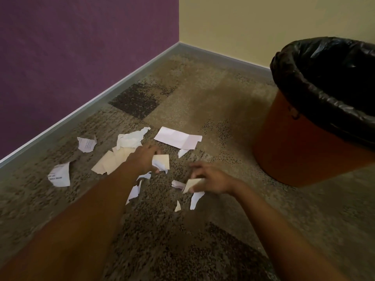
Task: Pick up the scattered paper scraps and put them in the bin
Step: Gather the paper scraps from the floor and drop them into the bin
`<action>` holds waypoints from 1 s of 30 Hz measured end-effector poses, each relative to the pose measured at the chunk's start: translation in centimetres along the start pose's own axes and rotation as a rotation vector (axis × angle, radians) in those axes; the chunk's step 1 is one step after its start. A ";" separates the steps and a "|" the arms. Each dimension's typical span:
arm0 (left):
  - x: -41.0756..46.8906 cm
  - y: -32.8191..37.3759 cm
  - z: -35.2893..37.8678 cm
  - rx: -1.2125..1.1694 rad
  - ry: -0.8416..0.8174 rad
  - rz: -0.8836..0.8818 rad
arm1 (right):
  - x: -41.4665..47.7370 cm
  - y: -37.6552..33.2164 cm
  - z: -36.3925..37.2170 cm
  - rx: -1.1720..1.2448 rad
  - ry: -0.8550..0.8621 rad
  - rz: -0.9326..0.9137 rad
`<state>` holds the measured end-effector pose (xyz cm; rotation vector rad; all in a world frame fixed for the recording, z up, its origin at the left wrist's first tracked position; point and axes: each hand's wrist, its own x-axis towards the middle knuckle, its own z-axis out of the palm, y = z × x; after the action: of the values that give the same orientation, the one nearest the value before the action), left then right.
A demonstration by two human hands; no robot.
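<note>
On the patterned carpet [203,94] near the corner where the purple wall [81,47] meets the yellow wall [233,23], most of the job looks undone: paper scraps [178,137] lie scattered in a loose patch between the grey skirting [85,110] and the bin [300,151], and whether anything has gone into the bin cannot be told, since its inside shows only dark liner. The left hand [145,159] reaches over a cream, torn-edged sheet [107,163], fingers curled down on a small cream piece [163,160] with a crumpled white bit under it; it seems to be closing on them, though blur makes the grip uncertain. The right hand [211,180] is pinched on a small folded cream scrap [191,183], low over the carpet. Other pieces lie untouched: a creased white rectangle at the far side, a ragged white wad [130,138], two printed scraps [87,144] toward the skirting, and thin slivers [195,199] nearer the person. The paper is light, flat or curled, with rough torn edges; the carpet is short, speckled pile in brown and tan blocks. Standing at the carpet's right side, well apart from the scraps, the bin is a smooth orange tub lined with a glossy, wrinkled black bag [316,74] folded over its rim
</note>
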<state>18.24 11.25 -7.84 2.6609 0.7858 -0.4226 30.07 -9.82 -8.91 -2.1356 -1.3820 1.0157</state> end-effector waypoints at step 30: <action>-2.0 -0.1 -2.0 -0.814 0.413 -0.359 | -1.7 -0.8 1.6 0.184 0.311 0.236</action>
<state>16.93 11.16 -5.28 1.8480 1.2353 0.3330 28.00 -11.06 -8.84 -2.2358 -0.8751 0.8113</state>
